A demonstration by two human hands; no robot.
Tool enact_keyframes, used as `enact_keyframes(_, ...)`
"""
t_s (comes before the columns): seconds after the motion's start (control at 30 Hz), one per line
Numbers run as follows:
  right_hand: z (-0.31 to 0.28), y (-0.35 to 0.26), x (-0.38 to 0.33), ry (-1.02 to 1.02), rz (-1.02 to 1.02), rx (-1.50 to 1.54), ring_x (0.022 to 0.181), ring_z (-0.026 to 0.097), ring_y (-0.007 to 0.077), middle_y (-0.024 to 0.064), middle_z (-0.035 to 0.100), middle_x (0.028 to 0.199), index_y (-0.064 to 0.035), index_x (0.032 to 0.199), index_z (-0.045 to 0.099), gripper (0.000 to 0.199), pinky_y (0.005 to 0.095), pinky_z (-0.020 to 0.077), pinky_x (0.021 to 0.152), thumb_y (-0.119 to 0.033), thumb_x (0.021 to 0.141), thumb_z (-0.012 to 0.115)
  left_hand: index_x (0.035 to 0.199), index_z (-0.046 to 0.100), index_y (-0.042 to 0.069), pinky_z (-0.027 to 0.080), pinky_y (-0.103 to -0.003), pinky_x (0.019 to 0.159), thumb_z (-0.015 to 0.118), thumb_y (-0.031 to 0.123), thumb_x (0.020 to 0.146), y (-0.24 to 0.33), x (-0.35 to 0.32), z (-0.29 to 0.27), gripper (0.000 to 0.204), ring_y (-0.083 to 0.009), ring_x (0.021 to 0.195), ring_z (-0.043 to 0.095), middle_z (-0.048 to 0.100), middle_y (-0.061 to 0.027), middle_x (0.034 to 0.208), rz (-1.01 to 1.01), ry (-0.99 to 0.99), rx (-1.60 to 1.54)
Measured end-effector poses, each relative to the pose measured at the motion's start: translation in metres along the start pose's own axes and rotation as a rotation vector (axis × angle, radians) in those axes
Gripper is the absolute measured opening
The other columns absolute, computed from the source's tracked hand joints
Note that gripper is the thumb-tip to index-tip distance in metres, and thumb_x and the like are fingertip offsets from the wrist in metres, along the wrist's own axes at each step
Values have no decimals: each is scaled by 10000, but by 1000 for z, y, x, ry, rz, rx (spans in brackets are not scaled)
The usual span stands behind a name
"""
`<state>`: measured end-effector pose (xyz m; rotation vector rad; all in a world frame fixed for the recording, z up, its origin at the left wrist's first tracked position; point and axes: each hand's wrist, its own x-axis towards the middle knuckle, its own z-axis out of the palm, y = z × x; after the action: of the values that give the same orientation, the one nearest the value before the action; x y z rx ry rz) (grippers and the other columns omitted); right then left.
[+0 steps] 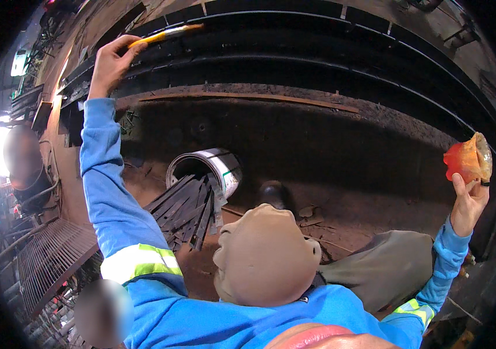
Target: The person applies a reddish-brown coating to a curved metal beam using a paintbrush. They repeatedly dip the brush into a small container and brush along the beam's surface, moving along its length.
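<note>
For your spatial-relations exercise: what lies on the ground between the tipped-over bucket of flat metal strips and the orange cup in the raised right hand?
In the head view, between the bucket and the orange cup in the right hand lies a dark shoe toe on reddish dirt ground.

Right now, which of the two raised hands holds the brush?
The left hand, raised high at the upper left, grips the yellow-handled brush against the black metal bars. The right hand holds an orange cup instead.

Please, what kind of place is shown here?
Probably a metal workshop or fabrication yard. Long black steel frame being brushed, a tipped drum spilling flat metal strips, and a steel grating on the dirt floor suggest it.
</note>
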<state>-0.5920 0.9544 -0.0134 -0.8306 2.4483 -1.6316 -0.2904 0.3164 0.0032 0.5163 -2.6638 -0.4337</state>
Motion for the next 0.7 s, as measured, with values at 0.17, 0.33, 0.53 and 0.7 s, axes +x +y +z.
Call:
enact_keyframes(0.17,9,3,6,-17,-9,30,1159,599,225,137,599,1275,32,1337,495,601,360,497,993,-59,806,761,1021,732,89,498,-287,666,726,286,889,6,36,49,237,-179,741,623,715,-57,882,171,-28,86)
enact_keyframes(0.33,10,11,6,-63,-31,61,1230,559,237,130,562,1337,-13,1378,478,623,384,428,1078,-52,818,748,1015,731,94,489,-295,703,730,319,877,-30,23,4,264,-173,737,621,702,-64,847,73,-18,130)
enact_keyframes(0.53,5,20,8,-3,-11,63,1248,548,246,127,555,1348,-27,1378,477,628,386,403,1103,-78,819,759,1023,723,67,491,-275,734,729,288,883,-20,2,-2,262,-160,779,627,705,-81,864,27,-41,34)
enact_keyframes(0.7,13,21,10,-48,-10,28,1253,543,248,127,544,1363,-28,1383,478,633,381,405,1101,-68,818,760,1036,719,59,497,-247,755,722,259,895,-19,16,-14,245,-118,800,630,715,-50,887,15,-36,16)
